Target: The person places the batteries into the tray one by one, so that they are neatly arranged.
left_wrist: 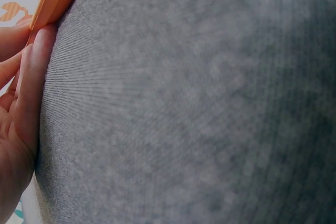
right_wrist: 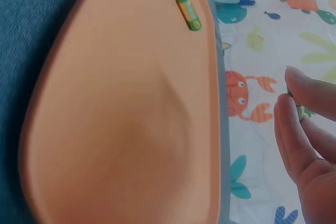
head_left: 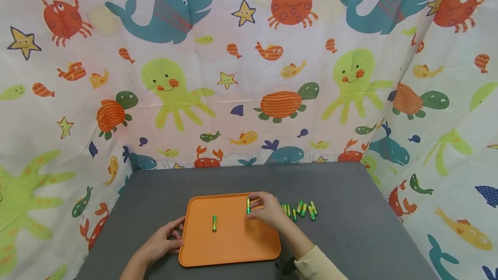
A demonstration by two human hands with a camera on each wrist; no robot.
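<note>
Pinching a battery [head_left: 248, 206] in the right grip [head_left: 268, 211] above the tray [head_left: 233, 250], upright or level hard to tell, to the right, across bare tray, of a second battery [head_left: 214, 224] pointing toward the far edge, and holding the tray's left rim in the left grip [head_left: 161, 242], on a grey bench [head_left: 362, 237].

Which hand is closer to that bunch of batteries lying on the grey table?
Right. The right hand is just left of the bunch of batteries, over the orange tray, holding one battery; the left hand touches the tray's left edge, farther away.
</note>
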